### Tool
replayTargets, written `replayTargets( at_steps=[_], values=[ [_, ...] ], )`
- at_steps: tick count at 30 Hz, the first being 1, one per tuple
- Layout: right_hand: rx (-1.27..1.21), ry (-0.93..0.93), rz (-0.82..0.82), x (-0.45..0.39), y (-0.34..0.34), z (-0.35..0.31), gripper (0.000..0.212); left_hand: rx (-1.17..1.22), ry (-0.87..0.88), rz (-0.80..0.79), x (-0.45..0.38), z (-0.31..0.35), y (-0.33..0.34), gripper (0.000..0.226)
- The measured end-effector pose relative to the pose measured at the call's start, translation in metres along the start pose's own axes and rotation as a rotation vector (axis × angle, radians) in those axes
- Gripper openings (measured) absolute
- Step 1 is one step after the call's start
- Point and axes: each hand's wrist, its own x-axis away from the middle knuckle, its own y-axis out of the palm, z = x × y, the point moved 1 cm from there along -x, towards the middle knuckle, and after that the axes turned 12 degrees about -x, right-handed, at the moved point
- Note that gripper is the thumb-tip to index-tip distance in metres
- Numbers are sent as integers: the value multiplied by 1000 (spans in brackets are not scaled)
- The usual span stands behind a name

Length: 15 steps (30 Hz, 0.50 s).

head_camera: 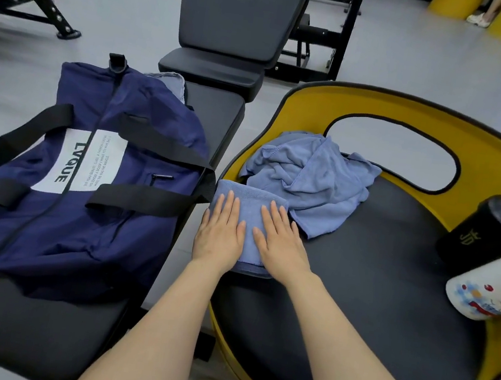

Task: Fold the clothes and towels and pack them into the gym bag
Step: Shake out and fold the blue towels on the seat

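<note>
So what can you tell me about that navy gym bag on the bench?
The gym bag is dark navy, of a thin woven-looking cloth, and lies slumped flat on a black padded bench. It has black webbing handles, a black zip line along its length, and a white panel printed LVQUE with small text. Its zip looks closed. A grey-blue cloth peeks out at its far end. Neither hand touches it.

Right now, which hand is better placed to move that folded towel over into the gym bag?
Probably the left hand: it rests flat on the folded blue towel on the side nearest the navy gym bag. The right hand lies farther away.
</note>
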Motion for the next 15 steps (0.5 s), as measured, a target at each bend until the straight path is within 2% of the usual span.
replayTargets(
  at_steps=[5,12,15],
  values=[
    [-71,-53,70,9,-20,0,60,-13,13,-16,-1,3,-13,54],
    [-142,22,147,25,-55,20,55,85,30,-55,6,23,-28,50],
    [-100,52,121,21,-65,35,54,152,42,-71,-4,35,-36,48]
  ],
)
